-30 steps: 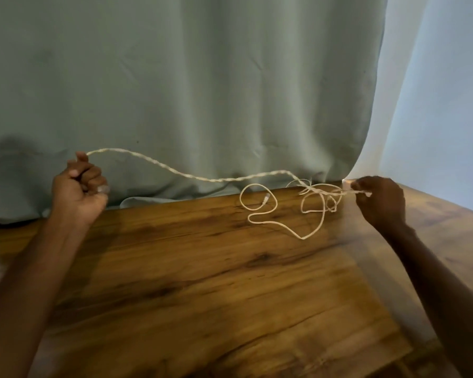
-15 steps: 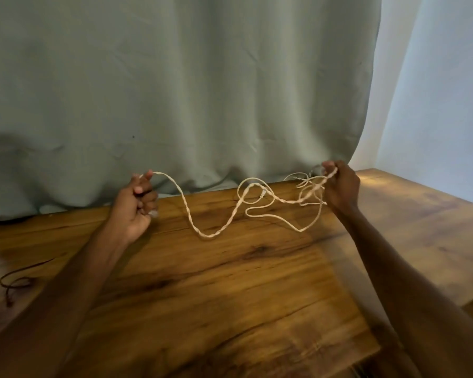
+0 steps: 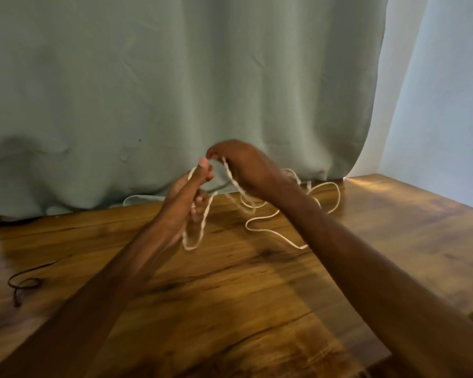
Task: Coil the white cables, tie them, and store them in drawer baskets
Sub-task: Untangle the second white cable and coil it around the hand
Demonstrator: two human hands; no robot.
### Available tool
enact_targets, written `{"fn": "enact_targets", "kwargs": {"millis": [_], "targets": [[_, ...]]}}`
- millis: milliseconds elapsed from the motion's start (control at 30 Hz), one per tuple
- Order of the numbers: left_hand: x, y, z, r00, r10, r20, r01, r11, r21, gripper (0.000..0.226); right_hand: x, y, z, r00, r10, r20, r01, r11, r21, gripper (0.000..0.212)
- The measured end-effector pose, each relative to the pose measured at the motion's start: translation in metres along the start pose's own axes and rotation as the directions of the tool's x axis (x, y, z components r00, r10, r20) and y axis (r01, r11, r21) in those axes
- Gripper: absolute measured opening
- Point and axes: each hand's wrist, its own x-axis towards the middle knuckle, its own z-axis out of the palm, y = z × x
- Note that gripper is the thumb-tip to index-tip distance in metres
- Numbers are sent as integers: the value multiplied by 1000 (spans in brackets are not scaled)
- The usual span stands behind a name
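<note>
A: Grip status?
B: Left hand (image 3: 191, 192) is curled round a hanging loop of cable (image 3: 283, 238), thumb up. Right hand (image 3: 243, 165) pinches the strand just beside that thumb. Both are raised above the table (image 3: 257, 309).
A: Rest of the cable?
B: Loose loops near the table's back edge, under the right wrist, untied. Dark cord (image 3: 25, 282) near the table's left edge.
A: Step?
B: Coiling, early turns, I'd say. Next: right hand lays its strand into the left's grip, then takes up more slack. The loops on the table look tangled and could snag.
</note>
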Motion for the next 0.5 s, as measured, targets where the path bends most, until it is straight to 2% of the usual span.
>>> {"fn": "enact_targets", "kwargs": {"millis": [67,167,267,367,400,500], "targets": [[-2,4,0,999,39,-7,-37,987,155,67,-9,-7,17,997,7,80,-9,1000,28,20],[-9,9,8,993,86,80,-110,915,388,34,-18,-14,33,990,106,88,-109,994,30,27],[-4,6,-3,994,66,92,-96,919,383,23,-25,-11,34,978,207,29,-209,975,74,27],[-8,8,-3,984,-66,164,25,970,242,22,-37,-5,32,962,271,38,-273,960,56,28],[-11,9,3,975,-88,205,35,968,249,26,-41,-5,34,958,279,58,-282,959,38,31],[-19,10,20,964,-47,262,-90,867,490,35,-44,-7,41,932,351,84,-350,936,-27,36]]}}
